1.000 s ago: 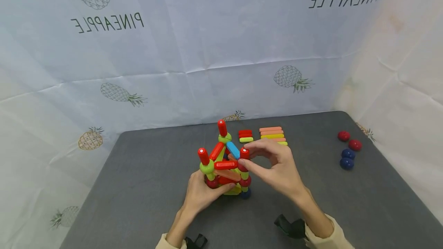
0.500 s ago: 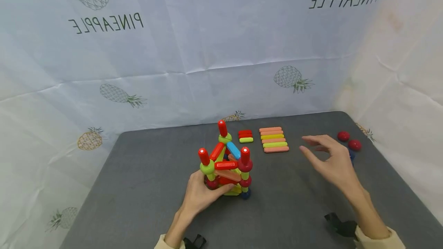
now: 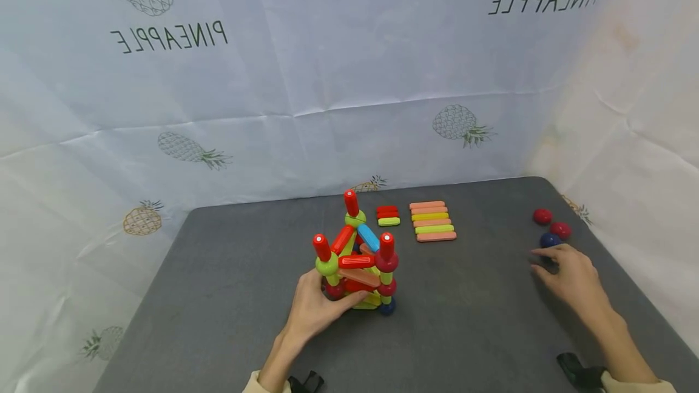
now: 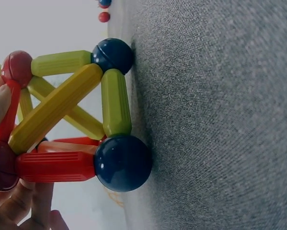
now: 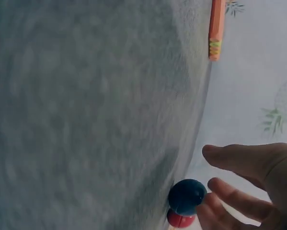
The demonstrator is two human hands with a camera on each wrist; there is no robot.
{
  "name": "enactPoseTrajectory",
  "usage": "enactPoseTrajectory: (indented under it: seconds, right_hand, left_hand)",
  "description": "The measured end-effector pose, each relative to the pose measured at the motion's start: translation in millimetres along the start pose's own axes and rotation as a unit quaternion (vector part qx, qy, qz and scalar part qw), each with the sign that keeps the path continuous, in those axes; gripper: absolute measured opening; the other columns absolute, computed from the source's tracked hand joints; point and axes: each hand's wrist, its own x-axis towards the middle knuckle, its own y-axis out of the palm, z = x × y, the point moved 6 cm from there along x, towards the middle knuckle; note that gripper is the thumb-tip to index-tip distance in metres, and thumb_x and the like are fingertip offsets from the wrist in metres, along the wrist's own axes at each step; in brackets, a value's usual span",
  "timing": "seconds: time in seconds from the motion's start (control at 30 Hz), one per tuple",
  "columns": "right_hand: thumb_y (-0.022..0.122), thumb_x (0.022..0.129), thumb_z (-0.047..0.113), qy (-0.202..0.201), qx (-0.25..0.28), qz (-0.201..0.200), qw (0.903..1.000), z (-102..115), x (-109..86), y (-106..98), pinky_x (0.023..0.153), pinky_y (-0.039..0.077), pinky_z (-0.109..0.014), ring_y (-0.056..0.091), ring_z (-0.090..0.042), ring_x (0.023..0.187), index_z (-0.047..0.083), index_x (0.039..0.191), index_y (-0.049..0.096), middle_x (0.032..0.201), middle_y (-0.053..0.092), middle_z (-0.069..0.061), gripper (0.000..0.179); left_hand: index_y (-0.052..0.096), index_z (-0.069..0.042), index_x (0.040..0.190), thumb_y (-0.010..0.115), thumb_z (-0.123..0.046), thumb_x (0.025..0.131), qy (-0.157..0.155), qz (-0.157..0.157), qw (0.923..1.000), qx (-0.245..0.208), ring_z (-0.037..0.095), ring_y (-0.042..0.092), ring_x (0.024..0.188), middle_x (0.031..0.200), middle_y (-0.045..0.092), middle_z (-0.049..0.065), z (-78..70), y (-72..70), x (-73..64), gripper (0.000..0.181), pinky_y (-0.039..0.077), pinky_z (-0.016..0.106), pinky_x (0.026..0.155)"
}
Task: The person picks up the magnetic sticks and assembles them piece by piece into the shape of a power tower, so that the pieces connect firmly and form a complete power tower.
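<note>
Red-topped rod-and-ball frame (image 3: 356, 261), gripped by left hand (image 3: 317, 305); right hand (image 3: 573, 276), unclenched, partly hides blue ball (image 3: 550, 239) near right edge of tabletop (image 3: 218, 296).

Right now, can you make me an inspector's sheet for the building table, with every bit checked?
Surface: dark grey tabletop.
Job's things: stick-and-ball structure with three red sticks upright on top; short sticks and long sticks in two groups; two red balls and at least one loose blue ball.
Clutter: nothing seen.
Grippers: left hand holds the structure; right hand, thumb and fingers apart, is beside the loose blue ball, contact unclear.
Cables: nothing seen.
Surroundings: pale cloth printed with pineapples.
</note>
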Motion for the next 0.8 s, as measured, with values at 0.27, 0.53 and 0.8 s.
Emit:
enactPoseTrajectory:
  seconds: [0.27,0.53,0.8]
  right_hand:
    - [0.079,0.080,0.007,0.028,-0.022,0.019,0.9992,-18,9.5,-7,0.076,0.044,-0.073,0.052,-0.064,0.102,-0.014,0.111,0.069,0.116,0.056,-0.043,0.038]
    - [0.078,0.078,0.007,0.050,-0.041,0.050,0.9967,-34,19.6,-10,0.077,0.044,-0.070,0.052,-0.060,0.099,-0.016,0.110,0.068,0.109,0.053,-0.043,0.040]
    - [0.077,0.077,0.005,0.063,-0.036,0.086,0.9937,-46,26.7,-9,0.076,0.046,-0.073,0.052,-0.066,0.101,-0.014,0.107,0.067,0.110,0.057,-0.047,0.037]
  left_hand:
    - [0.063,-0.026,0.126,0.091,-0.036,0.076,0.003,0.000,1.0000,-0.004,0.002,0.069,0.093,0.112,0.075,-0.012,0.5,0.2,-0.7,0.057,0.059,0.026,0.081]
    - [0.063,-0.027,0.125,0.091,-0.036,0.076,0.004,-0.001,1.0000,-0.008,0.002,0.069,0.092,0.112,0.075,-0.012,0.5,-0.3,-1.2,0.057,0.058,0.026,0.079]
    - [0.064,-0.027,0.125,0.090,-0.038,0.077,-0.005,0.002,1.0000,-0.005,0.002,0.068,0.092,0.112,0.075,-0.012,1.2,-0.2,-0.2,0.056,0.058,0.025,0.079]
